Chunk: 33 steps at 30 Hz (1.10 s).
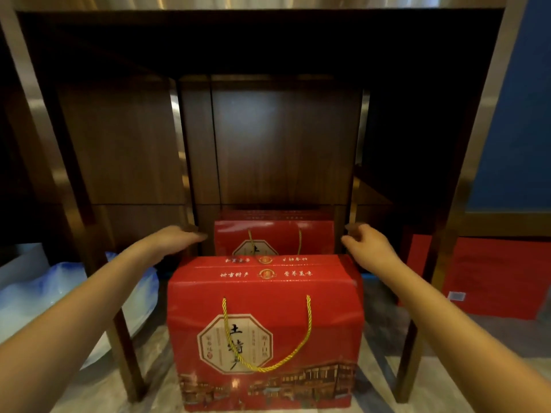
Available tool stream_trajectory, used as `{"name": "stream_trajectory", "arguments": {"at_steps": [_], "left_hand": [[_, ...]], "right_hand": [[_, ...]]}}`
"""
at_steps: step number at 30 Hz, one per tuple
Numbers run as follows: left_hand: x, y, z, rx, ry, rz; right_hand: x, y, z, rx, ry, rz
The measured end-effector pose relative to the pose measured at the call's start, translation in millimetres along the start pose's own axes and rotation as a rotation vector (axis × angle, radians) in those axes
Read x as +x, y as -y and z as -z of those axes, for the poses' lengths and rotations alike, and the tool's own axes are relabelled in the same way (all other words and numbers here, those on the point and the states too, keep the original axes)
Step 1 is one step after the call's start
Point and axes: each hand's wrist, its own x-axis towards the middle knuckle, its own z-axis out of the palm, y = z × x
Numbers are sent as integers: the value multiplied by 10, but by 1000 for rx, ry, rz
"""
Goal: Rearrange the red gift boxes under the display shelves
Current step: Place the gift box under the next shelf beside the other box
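A large red gift box [265, 332] with a yellow rope handle and an octagonal label stands on the floor in front of me, under the dark wooden display shelf [259, 40]. Behind it, deeper under the shelf, stands a second red gift box [274, 238] of the same kind, partly hidden by the front one. My left hand [176, 238] reaches past the front box toward the rear box's left side, fingers stretched and apart. On the rear box's right side hovers my right hand [368, 242], fingers loosely curled. Neither hand holds anything.
Wooden shelf legs [125, 353] [410, 362] flank the front box. A blue and white plastic bag [44, 293] lies at the left on the floor. A flat red package [492, 275] leans at the right, below a blue wall. The floor is marbled stone.
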Motion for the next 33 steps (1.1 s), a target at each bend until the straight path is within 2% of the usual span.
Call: {"name": "stream_trajectory", "arguments": {"at_steps": [6, 11, 14, 17, 21, 25, 33], "left_hand": [[503, -240, -62, 468, 172, -132], [1009, -311, -131, 587, 229, -250], [1204, -299, -249, 559, 246, -266], [1338, -215, -367, 551, 231, -293], [1454, -142, -407, 600, 130, -336], [1475, -158, -440, 584, 9, -345], [1364, -135, -461, 417, -46, -293]], "right_hand": [[798, 21, -179, -377, 260, -1], [1278, -95, -324, -452, 311, 116], [1344, -54, -451, -406, 330, 132], [1383, -93, -582, -471, 312, 160], [1390, -199, -621, -459, 187, 203], [1393, -290, -637, -340, 193, 185], [1251, -231, -645, -243, 100, 161]]}}
